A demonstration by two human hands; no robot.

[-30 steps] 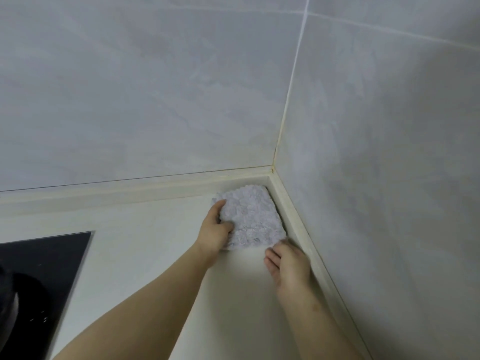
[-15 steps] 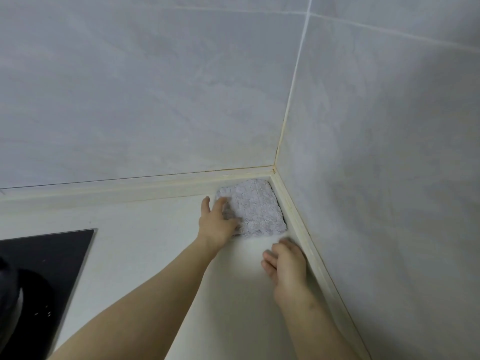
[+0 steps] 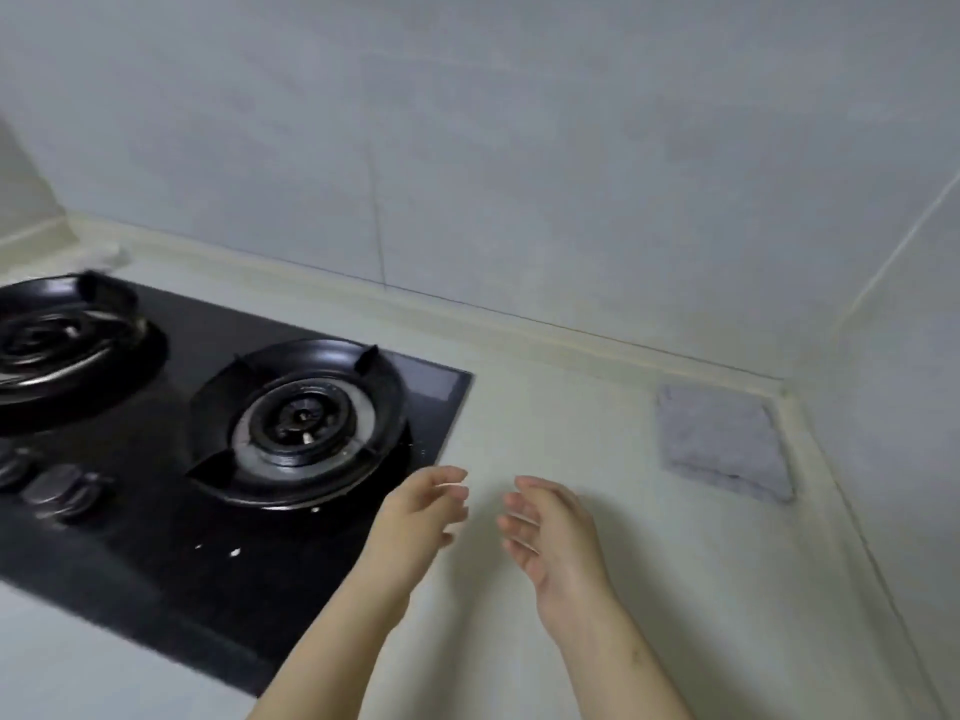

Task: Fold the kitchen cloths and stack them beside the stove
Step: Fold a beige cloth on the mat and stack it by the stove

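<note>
Cloth (image 3: 722, 441), folded, lies in the counter (image 3: 571, 423) corner, while left hand (image 3: 423, 511) and right hand (image 3: 550, 532) hover empty, fingers relaxed.

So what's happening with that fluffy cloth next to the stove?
Someone is tidying up kitchen cloths. A folded grey cloth lies flat in the corner of the counter, tucked against the wall edge, to the right of the black gas stove. Nobody is touching it. The person's left hand and right hand are both open and holding nothing, above the counter between the stove and the cloth.
</note>
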